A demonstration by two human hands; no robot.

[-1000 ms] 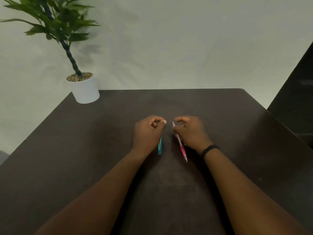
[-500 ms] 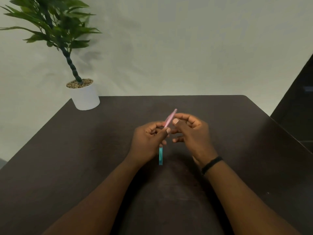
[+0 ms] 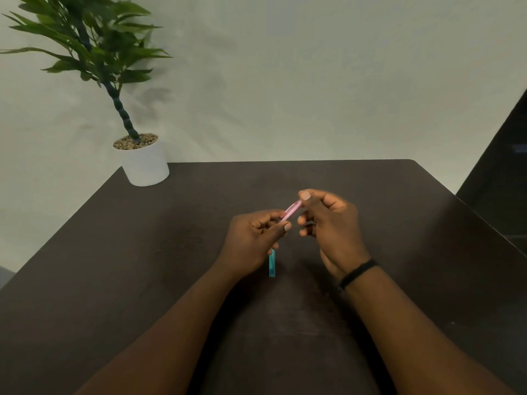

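Observation:
Both hands meet above the middle of the dark table (image 3: 171,266) around a pink pen (image 3: 291,211). My left hand (image 3: 253,240) pinches the pen's lower end between thumb and fingers. My right hand (image 3: 332,226) pinches its upper end with thumb and forefinger. The pen slants up to the right, and most of its length is hidden by the fingers. A teal pen (image 3: 272,265) lies flat on the table under my left hand, with only its near end showing.
A white pot (image 3: 147,166) with a leafy green plant (image 3: 94,52) stands at the table's far left corner. A pale wall rises behind the table. A dark panel (image 3: 502,172) stands off the right edge.
One second ago my right hand held the pink pen low, pointing toward me. It has since been lifted and turned, and now both hands pinch it above the table. The teal pen stayed put.

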